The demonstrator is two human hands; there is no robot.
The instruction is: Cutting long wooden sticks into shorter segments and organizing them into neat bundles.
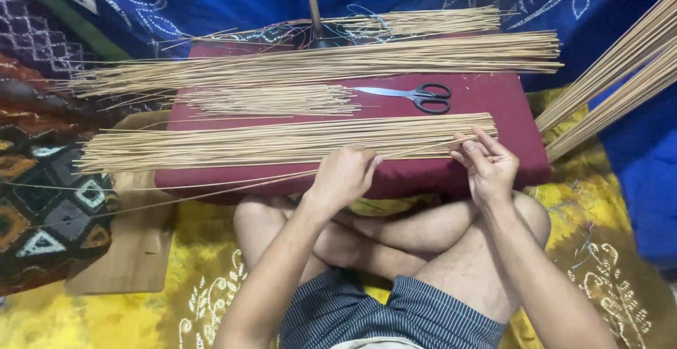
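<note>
A maroon cushion-like board [493,99] lies in front of my crossed legs and carries rows of thin tan sticks. The nearest row of sticks [233,144] stretches across its front edge. My left hand [343,175] rests on that row with its fingers curled over a few sticks. At the row's right end, my right hand [486,162] pinches a single thin stick between thumb and fingers. That stick runs leftward under my left hand and off the board.
Black-handled scissors [416,96] lie on the board's right half. Behind them lie a short stick pile [271,100], a long pile [317,61] and a back pile [416,21]. More sticks [613,81] slant in from the right. A wooden board [130,250] lies at the left on patterned cloths.
</note>
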